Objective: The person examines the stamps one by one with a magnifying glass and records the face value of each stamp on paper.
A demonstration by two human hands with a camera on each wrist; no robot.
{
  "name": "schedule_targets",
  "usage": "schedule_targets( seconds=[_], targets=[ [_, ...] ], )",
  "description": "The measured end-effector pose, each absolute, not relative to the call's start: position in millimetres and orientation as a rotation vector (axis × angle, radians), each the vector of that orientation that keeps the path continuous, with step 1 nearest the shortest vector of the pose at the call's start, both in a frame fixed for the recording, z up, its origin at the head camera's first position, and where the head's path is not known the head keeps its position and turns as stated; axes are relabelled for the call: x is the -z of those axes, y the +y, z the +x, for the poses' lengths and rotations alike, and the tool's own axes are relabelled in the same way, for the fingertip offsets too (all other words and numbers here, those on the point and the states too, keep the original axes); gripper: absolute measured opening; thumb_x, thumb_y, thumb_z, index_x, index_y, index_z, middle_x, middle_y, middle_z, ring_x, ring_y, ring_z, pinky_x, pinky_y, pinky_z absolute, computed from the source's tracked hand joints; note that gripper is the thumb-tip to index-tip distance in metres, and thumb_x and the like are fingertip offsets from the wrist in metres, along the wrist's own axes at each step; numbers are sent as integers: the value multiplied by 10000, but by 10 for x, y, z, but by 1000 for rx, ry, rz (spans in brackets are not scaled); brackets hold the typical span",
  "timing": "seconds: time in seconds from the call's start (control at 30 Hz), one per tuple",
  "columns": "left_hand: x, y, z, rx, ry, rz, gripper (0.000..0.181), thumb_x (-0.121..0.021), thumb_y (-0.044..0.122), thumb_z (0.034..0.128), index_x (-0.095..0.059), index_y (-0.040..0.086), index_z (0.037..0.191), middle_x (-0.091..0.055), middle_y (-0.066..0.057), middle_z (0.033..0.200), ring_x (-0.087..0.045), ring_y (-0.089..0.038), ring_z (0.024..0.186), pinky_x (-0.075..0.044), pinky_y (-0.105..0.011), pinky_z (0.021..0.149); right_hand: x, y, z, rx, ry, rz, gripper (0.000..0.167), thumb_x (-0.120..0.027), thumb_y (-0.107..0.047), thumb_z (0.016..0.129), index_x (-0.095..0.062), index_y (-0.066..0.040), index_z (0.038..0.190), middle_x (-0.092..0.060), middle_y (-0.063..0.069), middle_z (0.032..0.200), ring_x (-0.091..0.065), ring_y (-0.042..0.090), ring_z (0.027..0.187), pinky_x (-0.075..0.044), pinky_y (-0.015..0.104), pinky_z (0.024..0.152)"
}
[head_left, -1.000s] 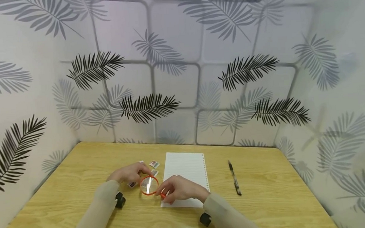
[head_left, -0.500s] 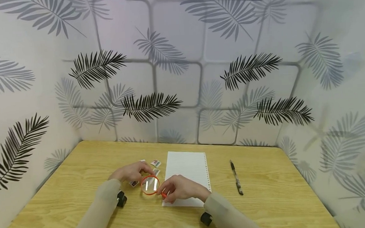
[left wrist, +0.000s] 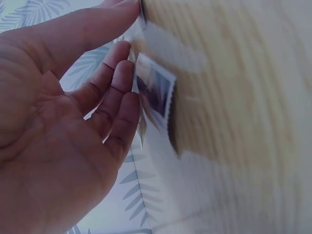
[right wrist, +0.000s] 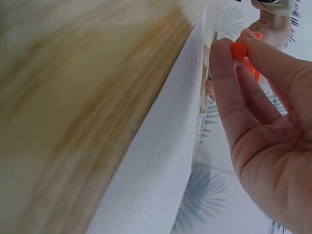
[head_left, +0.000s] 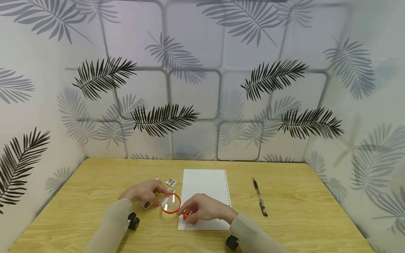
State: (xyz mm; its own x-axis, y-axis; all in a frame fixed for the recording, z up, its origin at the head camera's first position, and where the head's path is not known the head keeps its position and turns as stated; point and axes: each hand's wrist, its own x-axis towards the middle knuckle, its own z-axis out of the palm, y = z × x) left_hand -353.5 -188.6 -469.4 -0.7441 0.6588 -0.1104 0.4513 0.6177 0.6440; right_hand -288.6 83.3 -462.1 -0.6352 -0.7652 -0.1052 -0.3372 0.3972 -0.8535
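Between thumb and fingers my right hand pinches the handle of a red-rimmed magnifying glass. The orange handle end shows in the right wrist view. My left hand is low over the table, its index finger and thumb at the lens's left edge. In the left wrist view a thin dark edge shows at the thumb tip; whether it is a pinched stamp is unclear. The other fingers are loosely bent beside a postage stamp. More stamps lie around this hand, one beyond it and one below it.
A lined sheet of paper with a perforated right edge lies partly under my right hand. To its right is a black capped pen. The wooden table ends at leaf-patterned walls at the back and sides.
My right hand has shifted the magnifying glass slightly right and away from me. The left hand stays almost in place.
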Motion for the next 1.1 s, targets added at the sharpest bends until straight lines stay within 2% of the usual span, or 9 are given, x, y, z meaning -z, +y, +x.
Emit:
schedule_targets(
  seconds=[0.13,0.37,0.47,0.67,0.87,1.1],
  targets=[
    [4654,-1890,-3514,-886,2520,836,288,-754,40,776,-755,121,1052,-628,-35,1126,-526,-217,1047,-434,-422,931,4624,900,-2889,1161,2217,-909,250,-708,-15,869,-730,-58,1115,-723,57,875,-653,86,690,-560,242,636],
    [4597,-1855,-3492,-994,2489,823,313,-680,-40,790,-722,9,1097,-671,-140,1024,-523,-203,860,-448,-313,751,4667,1036,-2926,1219,2297,-816,276,-715,-40,871,-717,-58,1146,-722,52,879,-669,128,695,-586,329,652],
    [4582,-1833,-3487,-1026,2534,817,297,-665,-37,815,-706,-6,1108,-690,-148,1040,-572,-201,880,-495,-334,762,4682,1089,-2954,1246,2331,-771,287,-724,-50,867,-714,-65,1153,-726,50,888,-679,141,697,-588,337,642],
    [4565,-1761,-3496,-1110,2628,770,258,-656,25,889,-686,-9,1144,-691,-154,1107,-619,-255,992,-521,-413,870,4678,1169,-2995,1352,2345,-691,294,-740,-42,851,-702,-14,1142,-716,81,886,-691,155,701,-594,333,656],
    [4577,-1624,-3513,-1170,2617,790,258,-686,31,871,-690,-10,1126,-695,-173,1090,-634,-268,995,-519,-411,891,4687,1280,-2999,1428,2359,-638,285,-717,-23,863,-693,23,1143,-711,126,903,-696,167,728,-597,337,680],
    [4626,-1436,-3499,-1212,2585,800,283,-697,13,847,-687,-14,1129,-691,-165,1105,-644,-292,1022,-533,-406,888,4709,1449,-3024,1433,2398,-559,326,-736,-57,859,-688,11,1173,-714,119,941,-672,139,746,-594,333,696]
  ],
)
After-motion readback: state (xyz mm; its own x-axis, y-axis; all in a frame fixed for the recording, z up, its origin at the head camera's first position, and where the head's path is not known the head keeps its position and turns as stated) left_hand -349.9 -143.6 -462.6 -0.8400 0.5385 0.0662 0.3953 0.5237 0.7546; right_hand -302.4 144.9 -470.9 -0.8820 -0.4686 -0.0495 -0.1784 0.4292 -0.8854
